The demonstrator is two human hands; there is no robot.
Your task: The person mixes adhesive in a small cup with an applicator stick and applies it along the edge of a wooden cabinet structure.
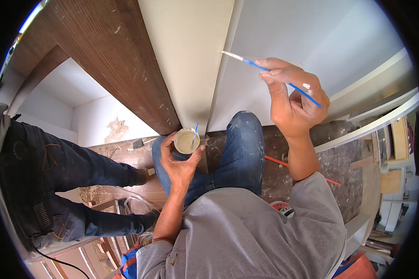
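Observation:
My right hand [297,100] pinches a thin blue paintbrush [253,63] between thumb and fingers. Its pale bristle tip reaches the right edge of a cream panel [186,51]; whether it presses on the surface I cannot tell. White smears mark the fingers. Low over my lap, my left hand [178,167] wraps round a small round cup [177,143] of cream-coloured paint. A second thin blue stick [196,128], perhaps another brush, leans in the cup with its lower end in the paint.
Dark brown wood-grain board [121,56] runs left of the panel, and a pale grey panel [284,28] lies to the right. Another person's legs [88,160] stand close on my left. A red-orange rod [277,161] lies on the paint-spattered floor [307,167].

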